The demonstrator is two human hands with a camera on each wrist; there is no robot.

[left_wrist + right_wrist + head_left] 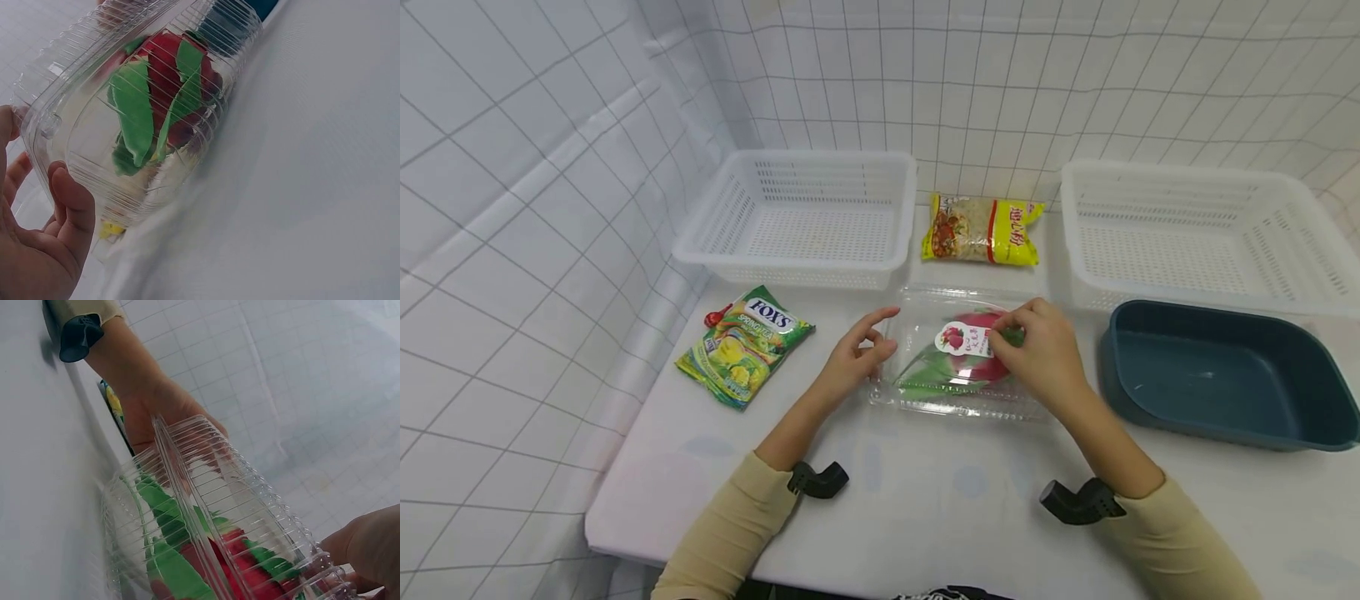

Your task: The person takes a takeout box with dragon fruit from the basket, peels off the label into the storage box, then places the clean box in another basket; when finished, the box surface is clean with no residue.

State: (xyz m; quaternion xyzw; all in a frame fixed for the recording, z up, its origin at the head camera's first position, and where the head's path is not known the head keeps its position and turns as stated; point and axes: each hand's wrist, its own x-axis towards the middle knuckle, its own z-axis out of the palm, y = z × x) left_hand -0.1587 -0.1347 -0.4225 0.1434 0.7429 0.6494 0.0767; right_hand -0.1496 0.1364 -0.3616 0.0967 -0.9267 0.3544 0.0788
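Observation:
A clear plastic clamshell box (917, 333) lies closed on the table with a red fruit (988, 367) and green leaves (132, 112) inside. On its lid is a white sticker (958, 340) printed with a red fruit picture. My right hand (1041, 350) pinches the sticker's right end with thumb and forefinger, over the lid. At the box's left edge my left hand (853, 358) touches the rim with loosely bent fingers. The left wrist view shows its fingertips against the box corner. In the right wrist view the box partly hides both hands.
Two white perforated baskets (730, 263) (1150, 292) stand at the back. A yellow food packet (981, 230) lies between them. Green candy bags (745, 346), with something red (715, 317) poking out, lie at left. A dark teal tub (1217, 367) stands at right.

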